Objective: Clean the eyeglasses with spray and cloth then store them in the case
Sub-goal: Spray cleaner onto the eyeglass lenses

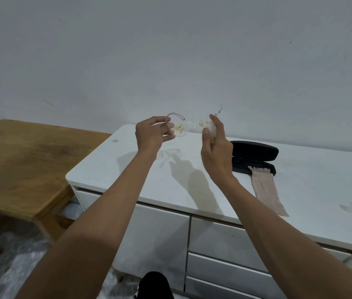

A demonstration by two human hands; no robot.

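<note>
Nearest, a black shape (156, 284) sits at the bottom edge between my forearms; can't tell what it is. Crinkled plastic sheeting (17, 255) covers the floor on the left.

White cabinet (300, 203) in front of me, drawers below, smudges on the top. Low wooden table (19, 160) just beside it on the left.

On the cabinet top, right of my right forearm: pink cloth (265, 188), long strip, flat, far end tucked into the open black case (254, 157). Case lid is tipped back toward the wall.

Both hands raised above the cabinet top. Left hand (152, 134): fingers curled, pinching the left side of the glasses (189, 127) between thumb and fingertips. One clear temple arm curves up over that hand.

Right hand (215, 149): fingers mostly straight, pointing up, thumb closing on the right lens. Looks like a light pinch at the lens edge.

Glasses are clear-framed, held in the air between the two hands, well above the surface. Both lenses carry yellow smears.

Behind, plain pale wall (170, 50) with a few dark marks.
</note>
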